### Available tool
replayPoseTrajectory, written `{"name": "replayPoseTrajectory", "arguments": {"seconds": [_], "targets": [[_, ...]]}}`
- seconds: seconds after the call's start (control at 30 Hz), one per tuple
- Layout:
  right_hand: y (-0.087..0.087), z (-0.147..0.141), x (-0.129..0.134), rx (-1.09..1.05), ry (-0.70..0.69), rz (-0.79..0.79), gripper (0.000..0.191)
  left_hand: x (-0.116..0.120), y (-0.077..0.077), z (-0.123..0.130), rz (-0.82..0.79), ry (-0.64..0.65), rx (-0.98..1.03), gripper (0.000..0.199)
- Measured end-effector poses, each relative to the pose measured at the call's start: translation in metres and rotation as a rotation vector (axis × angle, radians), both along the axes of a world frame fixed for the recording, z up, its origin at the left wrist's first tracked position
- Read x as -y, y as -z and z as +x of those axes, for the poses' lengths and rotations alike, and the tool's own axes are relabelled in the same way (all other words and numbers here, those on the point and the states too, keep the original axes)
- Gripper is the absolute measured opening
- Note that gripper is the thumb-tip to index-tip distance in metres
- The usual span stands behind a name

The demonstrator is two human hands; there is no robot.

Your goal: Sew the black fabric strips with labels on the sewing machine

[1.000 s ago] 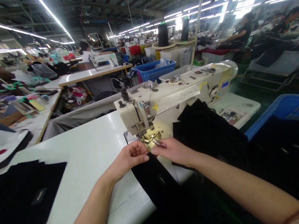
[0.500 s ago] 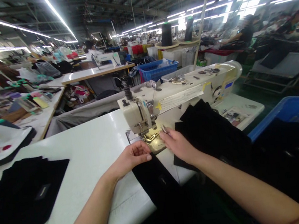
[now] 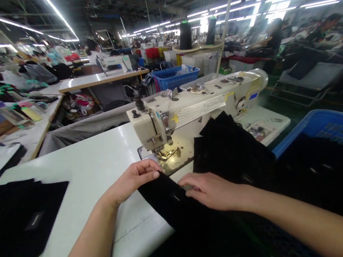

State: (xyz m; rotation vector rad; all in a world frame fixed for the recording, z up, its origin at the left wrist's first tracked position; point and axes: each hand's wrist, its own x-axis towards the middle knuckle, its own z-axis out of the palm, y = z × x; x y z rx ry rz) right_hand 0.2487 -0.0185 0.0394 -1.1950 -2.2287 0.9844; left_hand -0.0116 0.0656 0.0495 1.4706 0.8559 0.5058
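The black strip [image 3: 157, 193] lies just on the near side of the sewing machine [image 3: 193, 101], its long axis running from close by the machine's needle end toward the person and over the table [image 3: 107, 155] edge; the left hand [image 3: 140, 177], nearer the needle, pinches the strip's far end; the right hand [image 3: 211, 191], fingers curled, is at its right edge, grip unclear; bare tabletop opens left of the machine, while a black cloth pile [image 3: 226, 150] crowds its right
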Motion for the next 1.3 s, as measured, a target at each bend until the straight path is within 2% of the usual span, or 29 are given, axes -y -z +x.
{"name": "replayPoseTrajectory", "arguments": {"seconds": [0.03,0.1,0.2,0.27,0.33,0.4,0.47,0.53,0.63,0.77,0.87,0.97,1.1,1.3], "targets": [[0.002,0.003,0.006,0.017,-0.057,0.001,0.025,0.001,-0.003,-0.002,-0.008,-0.010,-0.005,0.028],[-0.001,0.014,0.017,0.075,-0.132,-0.042,0.025,0.003,-0.012,-0.010,-0.022,-0.076,-0.001,0.031],[-0.019,0.036,0.028,0.170,-0.274,-0.281,0.020,0.014,-0.032,-0.030,0.005,-0.234,0.064,0.040],[-0.031,0.047,0.030,0.188,-0.308,-0.447,0.018,0.025,-0.044,-0.044,0.052,-0.265,0.129,0.045],[-0.038,0.053,0.027,0.145,-0.194,-0.450,0.018,0.035,-0.053,-0.052,0.058,-0.218,0.200,0.045],[-0.038,0.054,0.020,0.065,0.005,-0.353,0.020,0.043,-0.059,-0.051,-0.021,-0.110,0.246,0.047],[-0.034,0.052,0.011,-0.014,0.178,-0.271,0.024,0.045,-0.064,-0.041,-0.120,0.015,0.222,0.048],[-0.030,0.051,0.003,-0.082,0.271,-0.231,0.024,0.039,-0.067,-0.023,-0.123,0.075,0.109,0.042],[-0.026,0.050,-0.003,-0.159,0.288,-0.185,0.017,0.018,-0.056,0.004,0.047,0.110,-0.172,0.029],[-0.020,0.053,-0.010,-0.244,0.349,-0.121,0.010,-0.012,-0.011,0.016,0.327,0.000,-0.397,0.025],[-0.017,0.063,-0.022,-0.389,0.463,-0.094,0.018,-0.026,0.014,0.009,0.430,-0.121,-0.418,0.024],[-0.016,0.077,-0.038,-0.464,0.560,-0.003,0.027,-0.031,0.022,0.001,0.516,-0.186,-0.399,0.027],[-0.010,0.090,-0.060,-0.434,0.634,0.131,0.035,-0.029,0.025,-0.004,0.675,-0.279,-0.423,0.036],[0.006,0.102,-0.095,-0.257,0.743,0.405,0.035,-0.011,0.040,-0.009,1.000,-0.337,-0.497,0.047]]}}
